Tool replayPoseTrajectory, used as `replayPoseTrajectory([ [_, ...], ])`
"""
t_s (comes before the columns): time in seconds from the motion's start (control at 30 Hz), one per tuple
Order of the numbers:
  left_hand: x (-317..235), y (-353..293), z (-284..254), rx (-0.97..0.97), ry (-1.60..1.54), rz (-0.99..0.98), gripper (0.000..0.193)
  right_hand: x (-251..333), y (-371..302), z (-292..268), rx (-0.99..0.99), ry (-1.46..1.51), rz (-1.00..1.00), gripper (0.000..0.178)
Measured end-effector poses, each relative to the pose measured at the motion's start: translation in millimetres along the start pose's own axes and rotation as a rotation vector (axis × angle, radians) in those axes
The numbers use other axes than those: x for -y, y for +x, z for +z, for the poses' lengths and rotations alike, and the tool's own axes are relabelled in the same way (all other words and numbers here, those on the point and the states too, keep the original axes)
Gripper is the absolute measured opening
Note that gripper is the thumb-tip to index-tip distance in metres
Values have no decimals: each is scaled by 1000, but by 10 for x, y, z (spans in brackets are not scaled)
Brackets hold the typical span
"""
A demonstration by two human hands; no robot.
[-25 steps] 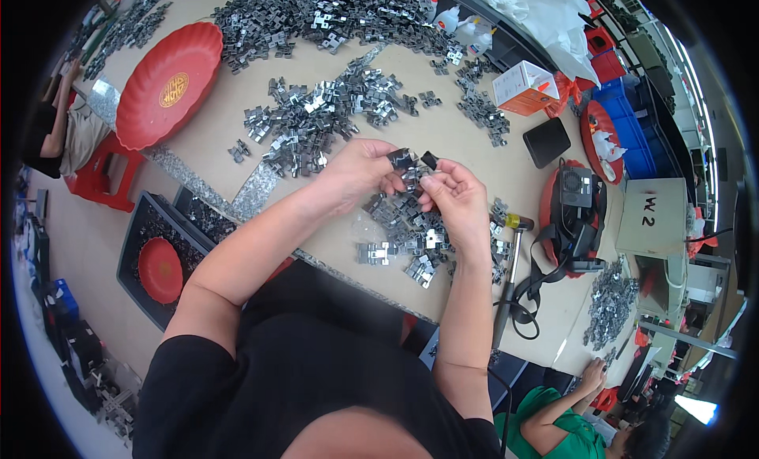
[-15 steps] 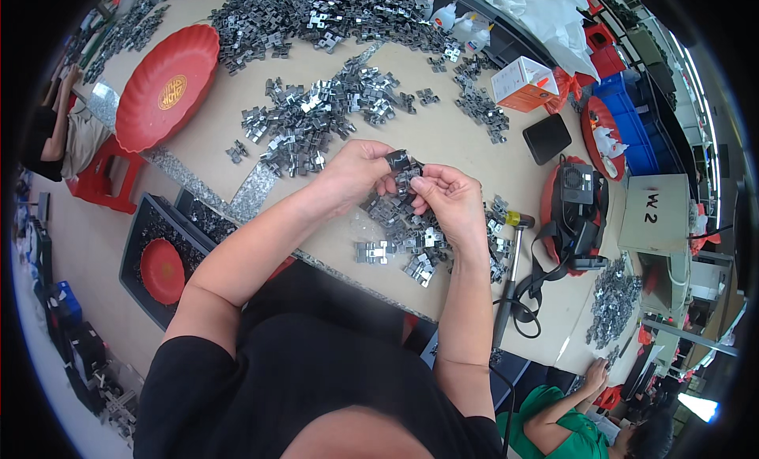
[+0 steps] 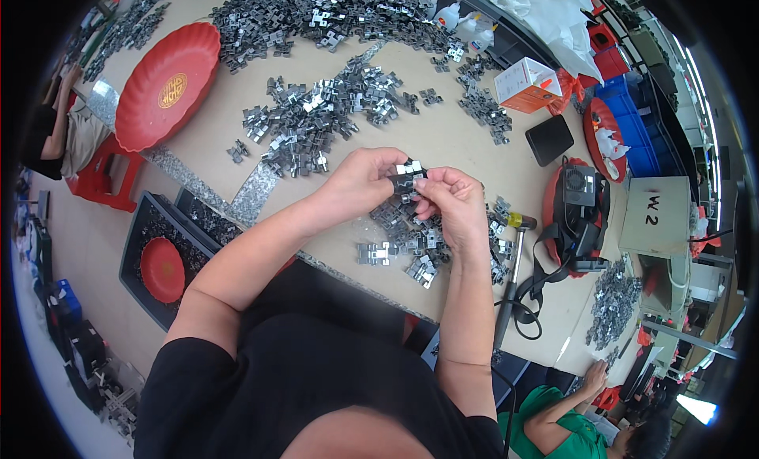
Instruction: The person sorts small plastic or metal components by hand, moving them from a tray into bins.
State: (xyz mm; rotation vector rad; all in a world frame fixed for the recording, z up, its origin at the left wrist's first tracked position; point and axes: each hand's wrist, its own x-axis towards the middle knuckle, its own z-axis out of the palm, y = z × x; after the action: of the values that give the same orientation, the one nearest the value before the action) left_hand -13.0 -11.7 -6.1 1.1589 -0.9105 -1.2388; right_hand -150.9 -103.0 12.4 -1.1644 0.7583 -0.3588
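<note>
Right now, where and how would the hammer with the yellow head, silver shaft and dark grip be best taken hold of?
Probably by the dark grip of the hammer, from the person's own side: the yellow head lies at the far end and the grip points toward the person. A black cable loops beside it on the right, so from above seems cleanest.

Metal pc partly hid by L hand & R hand, details too sm.; far metal pile cut off at far edge.
</note>
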Motion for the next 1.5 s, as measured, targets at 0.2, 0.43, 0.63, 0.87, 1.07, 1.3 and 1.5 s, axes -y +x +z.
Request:
replayPoseTrajectory([
  [0.2,-149,-17,44,-35,34,-16,26,26,-67,-20,-2,-125,-78,14],
  [0.43,45,-2,80,-117,239,1,19,-1,-63,20,-35,-142,-134,14],
  [0.63,-97,46,89,-114,454,-19,21,25,-14,-119,-93,-307,-86,17],
  [0.87,145,-180,54,-262,1015,304,41,236,-228,-326,-159,-1087,-258,23],
  [1.07,197,-227,374,-121,1090,266,54,297,386,-854,-566,-996,-437,31],
  [1.3,195,-65,682,-17,1082,217,59,72,1213,-1175,-665,-1077,-549,44],
  [1.5,210,0,726,-43,1041,244,59,29,1233,-954,-629,-1167,-583,44],
])
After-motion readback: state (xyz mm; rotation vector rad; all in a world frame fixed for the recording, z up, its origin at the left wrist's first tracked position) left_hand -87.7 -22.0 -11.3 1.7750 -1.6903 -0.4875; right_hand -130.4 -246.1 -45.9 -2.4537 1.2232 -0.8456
